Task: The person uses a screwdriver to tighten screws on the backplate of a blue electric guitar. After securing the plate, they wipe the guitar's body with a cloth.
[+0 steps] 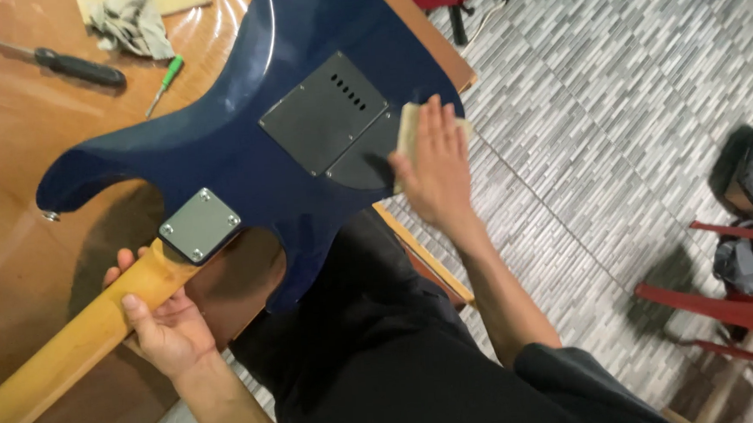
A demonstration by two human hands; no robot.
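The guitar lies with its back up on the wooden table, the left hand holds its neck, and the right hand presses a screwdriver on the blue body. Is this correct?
Not quite. In the head view the right hand presses a pale cloth, not a screwdriver, on the guitar. The rest holds: left hand on the neck.

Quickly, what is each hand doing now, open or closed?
Left hand: closed around the yellow wooden guitar neck.
Right hand: open, flat on a beige cloth.

blue electric guitar (244, 150) | face-down on table | cloth (407, 133) on body
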